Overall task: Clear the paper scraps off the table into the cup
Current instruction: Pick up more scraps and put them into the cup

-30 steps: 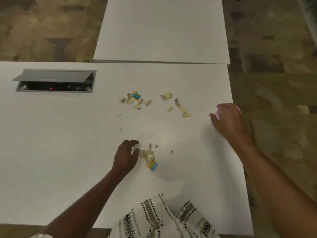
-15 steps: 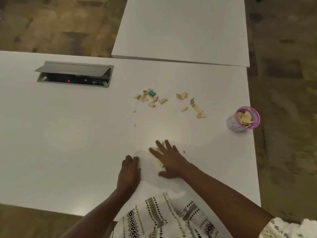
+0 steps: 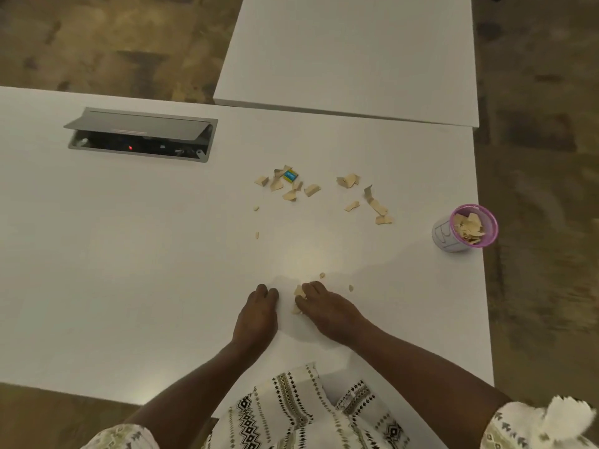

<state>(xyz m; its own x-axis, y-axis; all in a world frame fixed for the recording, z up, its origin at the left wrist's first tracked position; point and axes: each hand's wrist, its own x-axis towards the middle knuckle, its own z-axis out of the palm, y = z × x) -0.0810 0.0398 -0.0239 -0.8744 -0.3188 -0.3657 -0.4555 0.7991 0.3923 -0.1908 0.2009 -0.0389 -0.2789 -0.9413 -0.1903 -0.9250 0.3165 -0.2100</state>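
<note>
Curling now (flat before), right hand [image 3: 330,311] fingers [image 3: 311,287] clutch paper scraps [image 3: 299,290]; left hand [image 3: 257,314] rests loosely curled, empty.

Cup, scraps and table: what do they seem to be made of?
The cup: probably plastic or coated paper; white wall with drawn lines, glossy pink rim. The scraps: tan paper or thin card, matte, with ragged torn edges. The table: smooth white top with a faint sheen, likely laminate.

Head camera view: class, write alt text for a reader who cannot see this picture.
On a white table, the left hand and right hand sit close together, the right's curled fingers over a small pile of scraps. More loose scraps lie farther off; a pink-rimmed cup, partly filled with scraps, stands near the table's right edge.
</note>
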